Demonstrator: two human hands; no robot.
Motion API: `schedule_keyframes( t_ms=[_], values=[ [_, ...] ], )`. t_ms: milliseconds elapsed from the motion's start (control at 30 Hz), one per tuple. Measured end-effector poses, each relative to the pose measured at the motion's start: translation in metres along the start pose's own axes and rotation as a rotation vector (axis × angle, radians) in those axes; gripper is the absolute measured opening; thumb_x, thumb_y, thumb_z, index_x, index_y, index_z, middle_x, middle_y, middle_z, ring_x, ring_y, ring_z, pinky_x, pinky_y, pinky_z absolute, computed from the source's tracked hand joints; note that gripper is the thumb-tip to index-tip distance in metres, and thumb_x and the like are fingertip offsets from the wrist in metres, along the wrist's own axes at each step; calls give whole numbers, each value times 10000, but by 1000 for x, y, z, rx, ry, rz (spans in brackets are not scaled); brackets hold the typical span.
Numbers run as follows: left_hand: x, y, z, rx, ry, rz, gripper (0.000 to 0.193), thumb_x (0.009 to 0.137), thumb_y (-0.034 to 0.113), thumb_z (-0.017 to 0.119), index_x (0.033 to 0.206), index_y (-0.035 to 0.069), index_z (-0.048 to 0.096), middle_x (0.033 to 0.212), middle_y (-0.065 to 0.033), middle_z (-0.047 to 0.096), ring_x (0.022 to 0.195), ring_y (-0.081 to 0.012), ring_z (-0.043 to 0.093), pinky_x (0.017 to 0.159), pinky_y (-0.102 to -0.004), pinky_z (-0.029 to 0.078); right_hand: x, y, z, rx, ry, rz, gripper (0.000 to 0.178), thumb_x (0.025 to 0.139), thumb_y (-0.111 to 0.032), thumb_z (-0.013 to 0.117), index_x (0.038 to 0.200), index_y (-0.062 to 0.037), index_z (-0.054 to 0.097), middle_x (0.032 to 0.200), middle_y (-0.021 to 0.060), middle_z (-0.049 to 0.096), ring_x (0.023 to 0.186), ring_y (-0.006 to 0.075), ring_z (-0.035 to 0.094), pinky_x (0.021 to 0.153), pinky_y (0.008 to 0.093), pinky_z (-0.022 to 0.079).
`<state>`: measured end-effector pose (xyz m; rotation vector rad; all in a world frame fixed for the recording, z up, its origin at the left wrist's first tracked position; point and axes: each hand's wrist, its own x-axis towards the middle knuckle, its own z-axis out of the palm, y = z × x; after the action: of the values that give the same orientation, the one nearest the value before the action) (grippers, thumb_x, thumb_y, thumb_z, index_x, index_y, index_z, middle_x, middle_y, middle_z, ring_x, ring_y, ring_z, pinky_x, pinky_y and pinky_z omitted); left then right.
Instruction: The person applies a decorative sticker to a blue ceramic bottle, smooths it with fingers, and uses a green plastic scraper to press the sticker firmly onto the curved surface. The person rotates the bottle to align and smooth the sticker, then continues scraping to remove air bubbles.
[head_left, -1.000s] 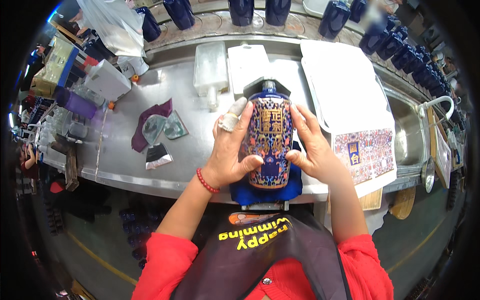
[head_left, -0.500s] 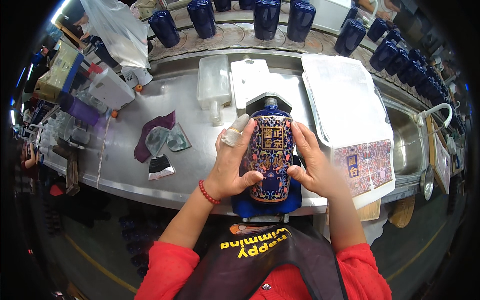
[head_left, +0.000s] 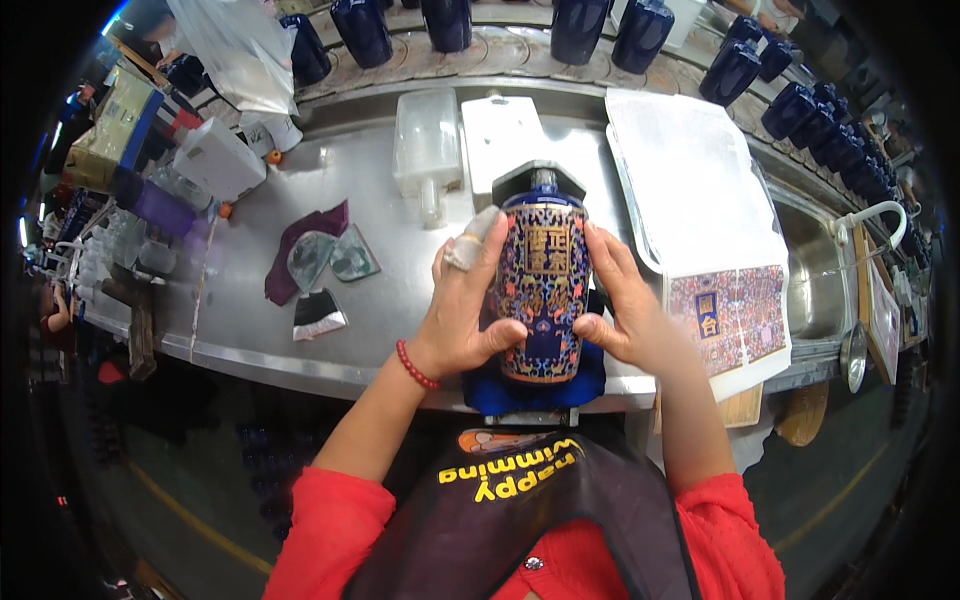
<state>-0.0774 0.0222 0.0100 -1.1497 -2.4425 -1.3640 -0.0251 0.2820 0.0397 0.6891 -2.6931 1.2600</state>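
Note:
A dark blue bottle [head_left: 543,300] with a colourful floral, gold-edged label leans back in a dark angular holder [head_left: 566,179], its neck pointing away from me. The lower end rests over a blue padded support [head_left: 487,388]. My left hand [head_left: 462,310] grips the bottle's left side, thumb across the front; a pale wrap covers one finger. On the opposite side my right hand [head_left: 628,310] presses its fingers along the edge, its thumb on the label's lower part. The bottle's back is hidden.
Printed label sheets [head_left: 728,318] lie on a white-covered tray [head_left: 690,190] at the right, before a sink [head_left: 812,285]. Cloth pieces [head_left: 308,255] lie left. A clear bottle-shaped block [head_left: 426,150] sits behind. Blue bottles [head_left: 578,30] line the conveyor [head_left: 500,72].
Bottles on the conveyor have shifted to the right. My view has tilted slightly, so the bench sits a little higher. Both hands keep nearly the same hold on the bottle.

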Motion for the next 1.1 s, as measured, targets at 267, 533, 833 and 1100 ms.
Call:
schedule_keyframes(
  t_ms=[267, 533, 833, 1100],
  values=[
    [-37, 1, -4, 143, -20, 44, 1243, 785, 841, 579, 1622, 20, 167, 1613, -269, 282, 1496, -434, 259, 1205, -580, 65, -16, 1, -1, -39, 3, 54, 1132, 805, -686, 705, 1635, -93, 212, 1592, 193, 335, 1171, 260, 537, 1127, 454, 397],
    [-51, 28, -7, 613, 177, 42, 1163, 657, 783, 724, 1555, 115, 408, 1498, -189, 466, 1438, -387, 300, 1173, -629, 67, -24, -10, 1, -66, 44, 93, 1076, 859, -678, 664, 1613, -35, 246, 1601, 180, 347, 1216, 261, 552, 1133, 469, 372],
    [-57, 30, 18, -64, 333, -93, 969, 895, 730, 559, 1560, 52, 364, 1469, -234, 468, 1383, -428, 361, 1161, -583, 176, -26, -13, 12, -29, 4, 108, 979, 902, -608, 675, 1601, -40, 291, 1609, 249, 271, 1487, 373, 304, 1182, 447, 319],
    [-65, 39, 38, -38, 187, -246, 1049, 909, 702, 575, 1597, 2, 205, 1483, -230, 443, 1426, -435, 312, 1158, -644, 121, -30, -11, 14, 17, -5, 159, 1077, 859, -604, 725, 1611, -10, 232, 1607, 267, 267, 1503, 393, 269, 1208, 466, 263]
  ],
)
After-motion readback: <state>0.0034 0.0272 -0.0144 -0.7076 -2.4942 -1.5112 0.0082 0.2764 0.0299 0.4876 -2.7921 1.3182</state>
